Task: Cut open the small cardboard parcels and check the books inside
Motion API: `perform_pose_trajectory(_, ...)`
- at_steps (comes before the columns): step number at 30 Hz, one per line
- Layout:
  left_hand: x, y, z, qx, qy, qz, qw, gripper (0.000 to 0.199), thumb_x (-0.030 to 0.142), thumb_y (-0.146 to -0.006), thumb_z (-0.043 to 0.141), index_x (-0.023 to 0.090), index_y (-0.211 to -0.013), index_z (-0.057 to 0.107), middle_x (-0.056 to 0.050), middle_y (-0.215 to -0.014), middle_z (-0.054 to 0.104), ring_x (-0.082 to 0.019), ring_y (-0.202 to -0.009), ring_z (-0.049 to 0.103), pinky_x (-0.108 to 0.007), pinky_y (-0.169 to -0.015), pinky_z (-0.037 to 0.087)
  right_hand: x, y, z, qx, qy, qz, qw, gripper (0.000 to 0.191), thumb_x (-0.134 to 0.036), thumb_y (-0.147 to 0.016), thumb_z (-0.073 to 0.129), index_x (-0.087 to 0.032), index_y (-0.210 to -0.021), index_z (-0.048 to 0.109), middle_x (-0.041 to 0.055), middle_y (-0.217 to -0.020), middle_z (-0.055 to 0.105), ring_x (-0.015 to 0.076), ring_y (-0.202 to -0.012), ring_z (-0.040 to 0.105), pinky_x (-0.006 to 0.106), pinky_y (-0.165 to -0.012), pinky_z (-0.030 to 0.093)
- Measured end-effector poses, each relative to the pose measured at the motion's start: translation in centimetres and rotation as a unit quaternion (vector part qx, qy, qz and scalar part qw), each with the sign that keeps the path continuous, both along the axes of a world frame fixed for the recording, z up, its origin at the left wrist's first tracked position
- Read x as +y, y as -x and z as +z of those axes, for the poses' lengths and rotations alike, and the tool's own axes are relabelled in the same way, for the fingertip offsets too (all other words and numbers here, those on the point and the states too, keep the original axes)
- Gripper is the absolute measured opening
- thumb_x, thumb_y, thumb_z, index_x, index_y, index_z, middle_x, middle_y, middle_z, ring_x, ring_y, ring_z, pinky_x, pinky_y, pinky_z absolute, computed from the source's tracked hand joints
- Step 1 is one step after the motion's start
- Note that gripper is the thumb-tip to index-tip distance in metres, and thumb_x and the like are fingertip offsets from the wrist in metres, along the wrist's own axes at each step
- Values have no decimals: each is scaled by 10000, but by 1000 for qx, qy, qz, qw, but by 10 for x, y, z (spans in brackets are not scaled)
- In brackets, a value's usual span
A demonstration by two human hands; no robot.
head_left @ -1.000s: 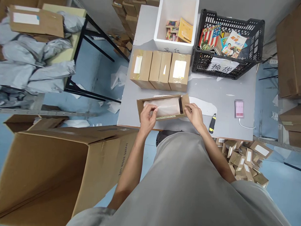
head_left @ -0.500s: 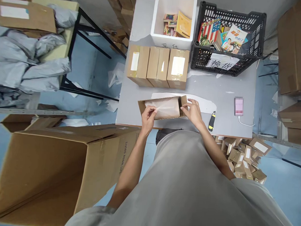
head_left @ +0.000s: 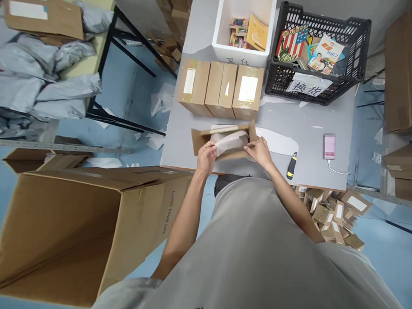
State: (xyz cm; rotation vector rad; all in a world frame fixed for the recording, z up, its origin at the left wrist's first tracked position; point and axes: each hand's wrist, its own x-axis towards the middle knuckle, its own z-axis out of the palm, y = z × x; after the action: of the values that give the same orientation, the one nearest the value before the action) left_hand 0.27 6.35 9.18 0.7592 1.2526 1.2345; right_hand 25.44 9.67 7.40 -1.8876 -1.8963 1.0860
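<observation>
My left hand pinches the wrap inside the open box on the table's near edge; my right hand, fingers bent inward, grips its right end. Both forearms reach forward, converging.
</observation>
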Motion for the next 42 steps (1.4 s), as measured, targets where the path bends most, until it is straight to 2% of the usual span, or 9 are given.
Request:
perform_pose_trajectory(8, 7, 7, 10, 119, -27, 21, 992, 255, 435, -764, 846, 242, -842, 697, -14, -844, 665, -184, -790, 594, -303, -734, 525, -11, -11, 45, -1, -147, 27, 989, 418, -287, -1075, 706, -206, -1483, 744, 175, -1692, 590, 379, -1672, 437, 600, -1392, 382)
perform_pose_trajectory(13, 2, -1, 32, 182, -77, -63, 978, 242, 437, -869, 830, 226, -932, 729, -44, -935, 725, -225, -916, 692, -367, -878, 591, -12, 5, 74, 55, -135, 140, 979, 907, -333, -1019, 812, -362, -1813, 374, 117, -1862, 367, 342, -1431, 682, 489, -1151, 635)
perform_pose_trajectory(15, -4, -8, 41, 192, -90, -89, 973, 222, 415, -901, 812, 222, -977, 735, -50, -962, 734, -225, -948, 718, -376, -923, 609, -11, 13, 74, 45, -112, 171, 978, 849, -341, -1015, 817, -377, -1779, 448, 111, -1873, 353, 337, -1352, 729, 471, -1079, 664)
perform_pose_trajectory(19, -16, -14, 53, 229, -122, -102, 960, 214, 346, -964, 742, 235, -1147, 760, -66, -1106, 766, -242, -1084, 758, -409, -1054, 619, -9, 22, 70, 33, -91, 226, 969, 355, -268, -1120, 617, -277, -1423, 803, 106, -1486, 761, 308, -1274, 759, 403, -1086, 615)
perform_pose_trajectory(23, -16, -8, 52, 302, -169, -107, 932, 418, 275, -927, 709, 247, -1340, 769, -108, -1441, 727, -302, -1392, 683, -447, -1208, 542, -10, 23, 77, 65, -95, 228, 967, 353, -283, -1161, 519, -239, -1231, 862, 77, -1165, 858, 272, -1069, 786, 320, -957, 582)
perform_pose_trajectory(28, -10, -2, 39, 355, -77, -173, 915, 259, 372, -1022, 645, 216, -1122, 825, -46, -1042, 819, -267, -965, 747, -354, -911, 568, -5, 22, 83, 109, -89, 156, 978, 367, -398, -1178, 523, -216, -1216, 841, 36, -1085, 869, 229, -909, 769, 287, -859, 551)
perform_pose_trajectory(31, -12, -4, 29, 387, -48, -212, 896, 316, 419, -1076, 605, 212, -901, 768, -23, -788, 738, -248, -757, 680, -333, -747, 491, -1, 19, 80, 57, -61, 139, 987, 308, -361, -1151, 577, -214, -1312, 794, 58, -1119, 876, 270, -943, 801, 332, -908, 568)
perform_pose_trajectory(35, -23, -12, 15, 456, 11, -258, 852, 289, 350, -1081, 618, 229, -842, 725, -76, -765, 755, -311, -762, 727, -358, -738, 487, -11, 19, 75, -49, 6, 176, 983, 378, -270, -1127, 624, -203, -1492, 694, 121, -1238, 871, 347, -1150, 811, 424, -1050, 577)
perform_pose_trajectory(42, -44, -28, 16, 519, 157, -365, 757, 370, 279, -1107, 582, 183, -1427, 741, -191, -1258, 844, -392, -1227, 793, -389, -978, 554, -36, 22, 77, -130, 53, 286, 948, 404, -343, -1190, 557, -128, -1500, 703, 199, -1554, 702, 326, -1476, 652, 413, -1238, 503)
